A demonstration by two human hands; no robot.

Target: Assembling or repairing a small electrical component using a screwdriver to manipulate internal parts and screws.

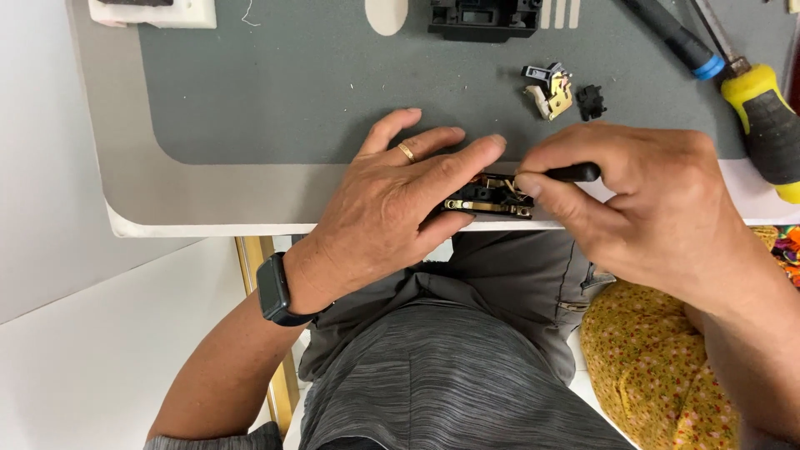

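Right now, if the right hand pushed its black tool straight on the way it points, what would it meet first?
The right hand points the black tool leftward into the small black part with brass contacts, which the left hand pinches. It seems to touch that part already; behind it lie the left fingers.

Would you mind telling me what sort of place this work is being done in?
Probably a small repair bench: a grey work mat, a yellow-handled screwdriver, and loose small parts beside the black component both hands work on.

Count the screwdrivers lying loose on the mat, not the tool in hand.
2: a blue-collared black screwdriver at top right, and a yellow-and-black screwdriver beside it at the right edge. More may lie outside the frame.
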